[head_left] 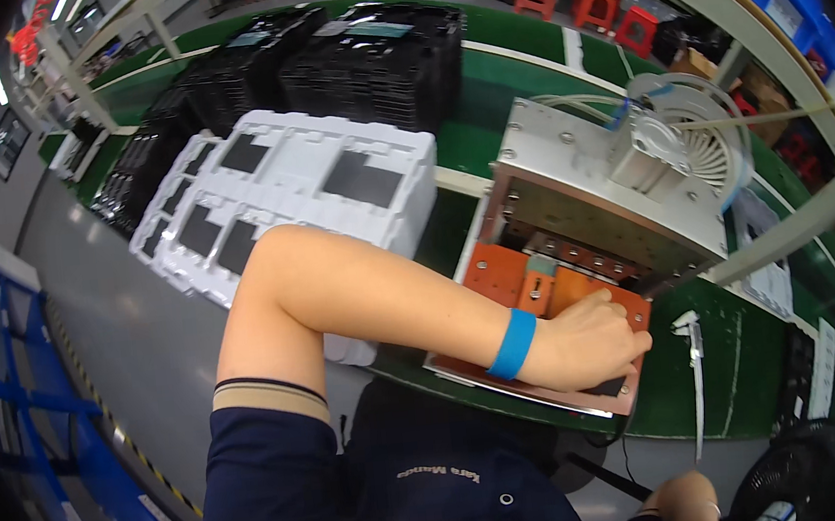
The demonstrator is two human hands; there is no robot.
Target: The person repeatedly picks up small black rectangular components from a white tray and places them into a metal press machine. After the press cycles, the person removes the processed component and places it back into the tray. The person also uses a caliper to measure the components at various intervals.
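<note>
Left arm bent sharply at the elbow, forearm angling down across the front of the body; left hand (591, 342), a blue band (514, 345) at its wrist, lies back-up over the near right end of one orange fixture (494, 271). Its fingers curl downward; whether they grip or merely press cannot be told. One dark piece (609, 389) shows just beneath this hand, most of it covered. Right hand (689, 504) sits low, nearer the body; its fingers are unclear and its grasp cannot be told. One silver caliper (697, 364) stretches away from just beyond it. One metal press (568, 151) stands beyond the left hand, behind the fixture. Left of that hand, past the forearm: one white tray stack (294, 177), its top showing at least four grey sheets (361, 178), the forearm and elbow overlapping its near side. Farther off, at least two black tray stacks (370, 79); layers too fine to count. Right forearm mostly out of view.
</note>
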